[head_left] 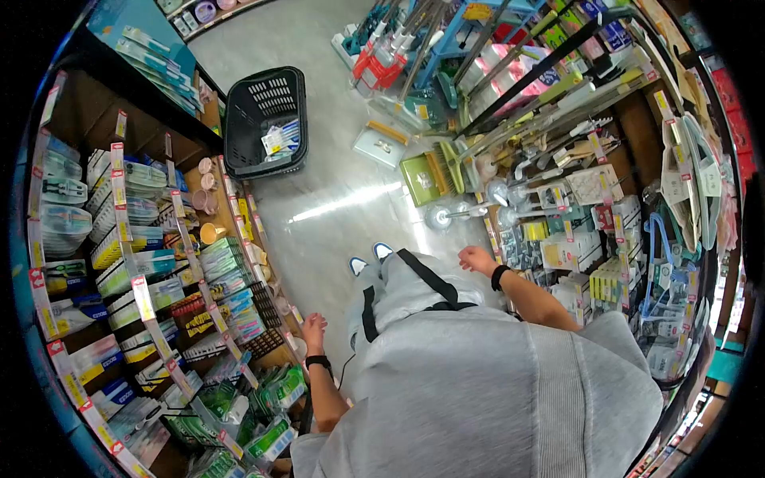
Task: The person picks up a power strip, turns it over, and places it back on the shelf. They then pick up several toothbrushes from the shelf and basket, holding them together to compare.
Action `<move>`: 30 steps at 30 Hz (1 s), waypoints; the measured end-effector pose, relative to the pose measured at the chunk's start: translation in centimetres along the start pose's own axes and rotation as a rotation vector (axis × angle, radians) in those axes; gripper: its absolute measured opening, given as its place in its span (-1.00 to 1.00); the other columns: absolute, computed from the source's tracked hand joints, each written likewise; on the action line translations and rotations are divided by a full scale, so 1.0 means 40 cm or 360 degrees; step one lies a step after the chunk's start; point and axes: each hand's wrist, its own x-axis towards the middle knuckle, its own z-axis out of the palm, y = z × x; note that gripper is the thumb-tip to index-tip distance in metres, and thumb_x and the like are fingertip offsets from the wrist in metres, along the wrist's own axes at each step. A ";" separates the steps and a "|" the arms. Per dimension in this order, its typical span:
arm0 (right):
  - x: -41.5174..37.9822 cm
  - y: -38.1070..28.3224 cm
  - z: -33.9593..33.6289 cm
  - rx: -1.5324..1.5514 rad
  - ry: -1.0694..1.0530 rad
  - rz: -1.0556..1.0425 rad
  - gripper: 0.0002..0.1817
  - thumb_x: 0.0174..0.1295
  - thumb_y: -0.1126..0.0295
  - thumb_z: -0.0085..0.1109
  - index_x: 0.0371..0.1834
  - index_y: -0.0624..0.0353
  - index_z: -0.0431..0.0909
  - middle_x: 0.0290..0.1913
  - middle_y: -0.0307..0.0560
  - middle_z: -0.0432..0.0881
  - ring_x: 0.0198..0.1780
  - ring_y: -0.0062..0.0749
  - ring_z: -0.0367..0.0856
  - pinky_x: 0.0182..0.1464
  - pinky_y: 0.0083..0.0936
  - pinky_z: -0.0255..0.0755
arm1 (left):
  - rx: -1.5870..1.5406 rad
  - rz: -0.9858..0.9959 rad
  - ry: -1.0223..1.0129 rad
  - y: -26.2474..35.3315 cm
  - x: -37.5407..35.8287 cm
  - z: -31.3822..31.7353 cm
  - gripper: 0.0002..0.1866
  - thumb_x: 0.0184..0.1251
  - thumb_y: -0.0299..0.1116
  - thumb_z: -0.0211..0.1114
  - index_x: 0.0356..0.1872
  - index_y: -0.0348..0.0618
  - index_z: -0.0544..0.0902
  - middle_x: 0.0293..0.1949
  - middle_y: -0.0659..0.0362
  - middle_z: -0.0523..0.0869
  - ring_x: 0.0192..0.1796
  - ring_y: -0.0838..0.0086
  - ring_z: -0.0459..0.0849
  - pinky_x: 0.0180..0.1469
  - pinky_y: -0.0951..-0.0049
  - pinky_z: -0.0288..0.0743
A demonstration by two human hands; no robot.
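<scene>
My left hand (314, 328) hangs beside the lower edge of the left shelves, near a black wire rack (263, 323). Its fingers are apart and nothing is in it. On the other side of my body, my right hand (476, 260) is held out over the floor near the right shelves, with loosely bent, parted fingers and nothing in them. Each wrist has a black band. A black basket (239, 127) stands on the floor ahead, away from both hands, with blue-and-white packages (280, 139) inside.
Shelves of packaged goods (139, 299) line the left side. Brushes, mops and long handles (558, 103) crowd the right. A green dustpan set (422, 179) and a white one (381, 145) jut over the grey floor (319, 187). My shoes (382, 250) point forward.
</scene>
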 end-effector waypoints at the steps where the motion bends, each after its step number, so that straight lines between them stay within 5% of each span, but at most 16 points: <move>1: -0.004 0.007 -0.003 -0.0030 -0.0017 0.0021 -0.69 0.14 0.20 0.00 -0.21 0.20 0.52 -0.34 -0.11 0.61 -0.37 -0.42 0.59 -0.39 -0.50 0.43 | -0.0005 -0.0014 0.0010 -0.001 0.010 0.003 -0.70 0.25 -0.17 0.15 -0.11 -0.13 0.49 -0.33 0.21 0.62 -0.32 0.51 0.60 -0.35 0.52 0.35; 12: 0.058 -0.080 -0.001 -0.0175 -0.0102 -0.0050 -0.68 0.14 0.19 0.02 -0.24 0.24 0.53 -0.41 -0.13 0.61 -0.42 -0.43 0.57 -0.42 -0.47 0.42 | -0.0086 -0.0206 -0.0009 -0.157 0.006 -0.001 -0.78 0.19 -0.22 0.18 -0.24 -0.11 0.51 -0.40 0.19 0.62 -0.40 0.46 0.60 -0.42 0.48 0.36; 17: 0.204 -0.208 -0.067 -0.0579 -0.0076 -0.0204 -0.68 0.11 0.19 0.05 -0.26 0.23 0.56 -0.29 -0.09 0.63 -0.31 -0.43 0.58 -0.33 -0.46 0.44 | -0.0262 -0.0438 0.0083 -0.185 -0.019 -0.004 -0.75 0.18 -0.21 0.18 -0.21 -0.12 0.50 -0.38 0.17 0.63 -0.38 0.42 0.61 -0.38 0.42 0.38; 20: 0.408 -0.258 -0.148 -0.0521 0.0188 -0.0750 -0.71 0.10 0.22 0.07 -0.21 0.18 0.55 -0.44 -0.21 0.57 -0.43 -0.53 0.51 -0.47 -0.55 0.38 | -0.0325 -0.0441 0.0135 -0.151 -0.012 0.033 -0.72 0.18 -0.20 0.16 -0.16 -0.12 0.50 -0.34 0.16 0.63 -0.35 0.39 0.61 -0.34 0.38 0.40; 23: 0.549 -0.467 -0.240 -0.0219 0.0515 -0.0776 -0.66 0.06 0.25 0.17 -0.13 0.20 0.52 -0.43 -0.21 0.56 -0.43 -0.53 0.49 -0.46 -0.56 0.38 | -0.0183 -0.0328 0.0118 -0.074 -0.007 0.082 -0.69 0.20 -0.18 0.13 -0.11 -0.11 0.49 -0.29 0.14 0.63 -0.30 0.38 0.61 -0.28 0.36 0.40; 28: 0.591 -0.934 -0.451 0.0172 0.0803 -0.1176 -0.45 0.07 0.21 0.28 0.07 0.26 0.37 -0.15 -0.13 0.52 -0.14 -0.49 0.47 -0.08 -0.54 0.37 | -0.0286 -0.0447 0.0175 0.075 0.042 0.178 -0.68 0.24 -0.16 0.07 -0.07 -0.09 0.49 -0.24 0.14 0.63 -0.25 0.39 0.61 -0.24 0.37 0.39; 29: 0.606 -1.002 -0.497 0.0342 0.0876 -0.1341 -0.34 0.03 0.16 0.29 0.12 0.35 0.32 0.05 0.12 0.48 0.05 -0.24 0.47 0.10 -0.43 0.32 | -0.0260 -0.0440 0.0186 0.109 0.057 0.192 -0.68 0.24 -0.16 0.06 -0.07 -0.09 0.48 -0.24 0.15 0.63 -0.25 0.39 0.61 -0.24 0.37 0.38; 30: 0.581 -1.081 -0.541 0.0207 0.1039 -0.1438 -0.28 0.02 0.13 0.30 0.15 0.37 0.27 0.09 0.17 0.45 0.09 -0.19 0.44 0.14 -0.41 0.28 | -0.0236 -0.0427 0.0195 0.141 0.075 0.207 -0.68 0.25 -0.15 0.05 -0.06 -0.08 0.48 -0.24 0.15 0.63 -0.25 0.40 0.61 -0.24 0.38 0.38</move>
